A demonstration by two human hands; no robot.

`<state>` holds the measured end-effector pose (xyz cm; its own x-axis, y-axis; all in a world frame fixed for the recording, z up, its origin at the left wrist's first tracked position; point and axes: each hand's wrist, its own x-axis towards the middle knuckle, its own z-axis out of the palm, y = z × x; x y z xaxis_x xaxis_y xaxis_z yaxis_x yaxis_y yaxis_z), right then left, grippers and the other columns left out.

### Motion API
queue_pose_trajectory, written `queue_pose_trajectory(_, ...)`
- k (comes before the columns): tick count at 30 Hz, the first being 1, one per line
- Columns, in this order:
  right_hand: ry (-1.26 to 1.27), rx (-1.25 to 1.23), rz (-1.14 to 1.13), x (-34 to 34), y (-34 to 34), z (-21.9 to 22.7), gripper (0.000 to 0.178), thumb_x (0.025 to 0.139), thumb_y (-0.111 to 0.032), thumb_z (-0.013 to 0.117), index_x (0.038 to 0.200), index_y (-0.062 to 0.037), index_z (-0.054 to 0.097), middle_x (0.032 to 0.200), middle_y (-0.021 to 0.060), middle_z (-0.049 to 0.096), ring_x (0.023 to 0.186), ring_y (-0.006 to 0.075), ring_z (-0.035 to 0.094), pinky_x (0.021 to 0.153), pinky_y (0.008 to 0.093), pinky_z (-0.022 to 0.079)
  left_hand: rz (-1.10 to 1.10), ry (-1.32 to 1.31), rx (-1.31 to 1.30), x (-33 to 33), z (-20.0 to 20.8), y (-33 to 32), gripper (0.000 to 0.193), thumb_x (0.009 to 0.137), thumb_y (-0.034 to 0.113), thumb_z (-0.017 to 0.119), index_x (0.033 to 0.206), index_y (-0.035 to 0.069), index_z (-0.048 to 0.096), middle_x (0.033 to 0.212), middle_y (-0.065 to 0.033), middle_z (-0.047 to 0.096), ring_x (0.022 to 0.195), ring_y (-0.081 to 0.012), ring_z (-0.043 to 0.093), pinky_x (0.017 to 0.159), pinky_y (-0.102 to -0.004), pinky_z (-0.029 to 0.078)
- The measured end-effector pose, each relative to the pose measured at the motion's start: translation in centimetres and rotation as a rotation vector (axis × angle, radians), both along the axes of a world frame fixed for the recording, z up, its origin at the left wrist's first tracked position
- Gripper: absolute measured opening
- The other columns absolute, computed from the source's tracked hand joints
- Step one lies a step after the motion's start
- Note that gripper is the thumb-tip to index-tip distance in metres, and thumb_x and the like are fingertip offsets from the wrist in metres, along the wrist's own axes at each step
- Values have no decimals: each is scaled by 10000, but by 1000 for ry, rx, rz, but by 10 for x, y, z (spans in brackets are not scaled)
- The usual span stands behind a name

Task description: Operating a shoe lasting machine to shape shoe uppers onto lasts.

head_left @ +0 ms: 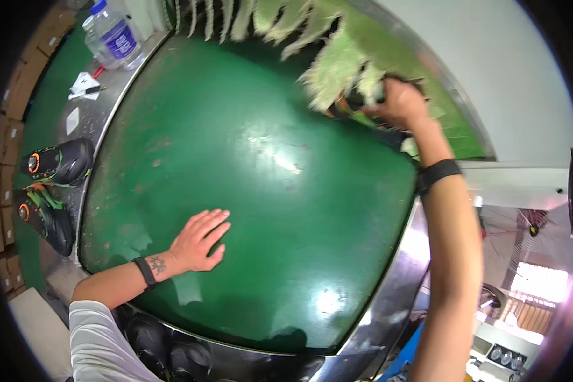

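My left hand [200, 242] lies on the green belt surface [235, 165] with its fingers stretched out and nothing in it. At the far right, my right hand [401, 105] reaches to the frayed pale-green strip curtain [331, 70]. Its fingers are closed on a dark shoe [342, 109] with orange and green trim. Strips of the curtain and my hand hide much of that shoe.
Two black shoes [63, 160] with orange dials stand on the metal ledge at left. Behind them are a white tag, small items and clear bottles [118, 41] with blue caps. More dark shoes [149, 340] show below the near edge. Cartons [6, 143] are stacked far left.
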<state>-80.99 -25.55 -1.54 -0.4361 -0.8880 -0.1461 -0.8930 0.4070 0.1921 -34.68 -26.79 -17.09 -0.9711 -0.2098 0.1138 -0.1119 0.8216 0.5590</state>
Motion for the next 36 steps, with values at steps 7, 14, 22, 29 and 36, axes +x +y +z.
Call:
queue_pose_trajectory(7,-34,-164,20,109,101,22,655,725,-361,741,1185,-13,428,838,209,619,747,404,614,624,489,495,19,51,-69,19,6,9,512,769,190,598,1233,-6,503,1376,-180,440,1272,-334,435,1078,-488,330)
queue_pose_trajectory(14,-816,-744,-850,354,343,163,414,731,-221,785,1008,49,635,891,132,704,799,136,667,704,283,521,186,-215,493,3,69,59,667,880,486,499,1333,-1,441,1419,-183,399,1327,-298,376,1119,-440,273)
queue_pose_trajectory(22,-256,-387,347,488,455,286,630,689,-259,758,1231,-79,493,1348,137,484,1148,271,555,802,343,534,-255,-1052,2119,68,270,227,498,917,388,529,1212,-12,556,1117,-189,647,923,-268,674,888,-405,536)
queue_pose_trajectory(29,-1409,-1323,-743,626,553,228,778,789,-262,754,1380,-17,312,1422,217,364,1270,295,442,1006,372,403,-297,-491,1814,125,285,315,652,762,294,591,1275,-90,468,1139,-204,628,984,-291,654,855,-390,548)
queue_pose_trajectory(36,-976,-1503,-1004,674,654,210,704,759,-199,779,1311,7,393,1195,105,543,1112,179,527,977,343,414,-462,-367,1659,141,321,462,620,771,257,632,1282,-51,462,1151,-177,617,968,-282,654,863,-401,545)
